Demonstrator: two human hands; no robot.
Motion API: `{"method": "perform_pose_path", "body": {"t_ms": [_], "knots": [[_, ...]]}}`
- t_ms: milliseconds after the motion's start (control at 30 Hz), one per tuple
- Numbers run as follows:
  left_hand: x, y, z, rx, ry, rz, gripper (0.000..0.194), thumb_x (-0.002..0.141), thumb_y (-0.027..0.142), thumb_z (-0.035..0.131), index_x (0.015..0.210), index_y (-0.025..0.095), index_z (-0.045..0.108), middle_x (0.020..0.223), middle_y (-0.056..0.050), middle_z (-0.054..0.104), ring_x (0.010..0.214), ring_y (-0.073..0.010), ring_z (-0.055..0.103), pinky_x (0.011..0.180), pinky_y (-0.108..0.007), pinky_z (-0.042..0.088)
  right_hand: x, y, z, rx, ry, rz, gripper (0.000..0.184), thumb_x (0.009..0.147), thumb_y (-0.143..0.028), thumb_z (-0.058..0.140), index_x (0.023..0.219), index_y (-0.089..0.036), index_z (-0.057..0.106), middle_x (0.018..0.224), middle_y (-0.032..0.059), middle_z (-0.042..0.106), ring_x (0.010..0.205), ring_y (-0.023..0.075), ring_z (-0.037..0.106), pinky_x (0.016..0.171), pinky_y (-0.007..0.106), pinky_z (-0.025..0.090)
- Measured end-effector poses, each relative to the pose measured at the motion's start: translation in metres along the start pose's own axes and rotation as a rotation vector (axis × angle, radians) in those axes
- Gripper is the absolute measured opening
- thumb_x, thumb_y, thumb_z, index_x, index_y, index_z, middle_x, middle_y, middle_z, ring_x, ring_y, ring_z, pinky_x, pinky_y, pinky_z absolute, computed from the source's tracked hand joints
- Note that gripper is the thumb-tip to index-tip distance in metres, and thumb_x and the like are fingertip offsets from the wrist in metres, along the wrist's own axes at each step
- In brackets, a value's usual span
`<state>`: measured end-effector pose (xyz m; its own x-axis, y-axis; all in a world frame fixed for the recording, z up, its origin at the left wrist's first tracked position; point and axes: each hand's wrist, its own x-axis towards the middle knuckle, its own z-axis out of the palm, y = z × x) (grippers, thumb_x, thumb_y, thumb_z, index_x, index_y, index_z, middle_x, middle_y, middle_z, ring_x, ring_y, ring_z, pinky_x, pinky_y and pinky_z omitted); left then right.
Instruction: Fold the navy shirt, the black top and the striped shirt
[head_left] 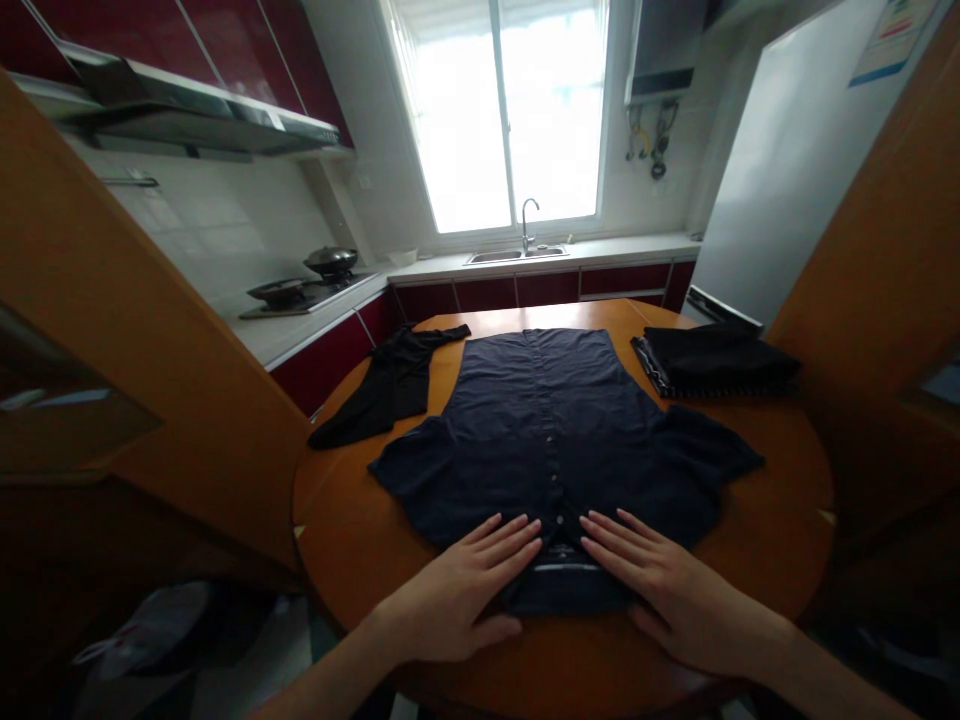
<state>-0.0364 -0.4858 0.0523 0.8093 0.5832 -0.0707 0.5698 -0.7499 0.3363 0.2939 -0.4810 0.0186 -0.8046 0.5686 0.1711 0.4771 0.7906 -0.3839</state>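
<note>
A dark navy short-sleeved shirt lies spread front side up, its collar toward me and its hem toward the window. Light buttons run down its middle. My left hand rests flat on the left side of the collar, fingers stretched out. On the other side of the collar lies my right hand, also flat with straight fingers. Between the fingertips the neck opening and a pale strip inside it show. Neither hand grips the cloth.
The shirt lies on a round wooden table. A crumpled black garment is at the far left, and a folded black stack at the far right. Beyond are a sink, a stove and a fridge. Wooden door frames flank me.
</note>
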Motion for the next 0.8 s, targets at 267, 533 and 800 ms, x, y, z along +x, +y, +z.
{"method": "perform_pose_path", "body": {"t_ms": [267,533,800], "knots": [[0.000,0.013,0.000,0.020,0.047,-0.019,0.088,0.093,0.065,0.053,0.161,0.026,0.013,0.165,-0.010,0.019,0.152,-0.0308,0.017,0.124,-0.054,0.010,-0.007,-0.013,0.001,0.045,-0.043,0.112,0.096,0.086,-0.032,0.070,0.161,-0.028,0.010,0.166,0.0071,0.012,0.152,0.0284,0.015,0.124,0.054,0.009],[0.000,0.019,0.004,0.010,0.027,-0.041,0.075,0.089,0.059,0.062,0.155,0.040,0.032,0.166,-0.002,0.016,0.151,-0.0344,0.021,0.122,-0.058,0.017,-0.008,-0.015,0.003,0.061,0.005,0.084,0.072,0.092,-0.029,0.063,0.156,-0.036,0.031,0.164,0.0033,0.021,0.151,0.0285,0.020,0.123,0.057,0.016],[-0.007,0.018,0.011,-0.029,0.056,-0.119,0.093,0.090,0.050,0.066,0.161,0.032,0.009,0.166,-0.004,0.019,0.152,-0.0269,0.020,0.125,-0.050,0.017,-0.012,-0.013,0.010,0.039,0.049,0.120,0.081,0.094,-0.029,0.060,0.160,-0.026,0.014,0.163,0.0077,0.024,0.150,0.0254,0.024,0.125,0.050,0.018]]}}
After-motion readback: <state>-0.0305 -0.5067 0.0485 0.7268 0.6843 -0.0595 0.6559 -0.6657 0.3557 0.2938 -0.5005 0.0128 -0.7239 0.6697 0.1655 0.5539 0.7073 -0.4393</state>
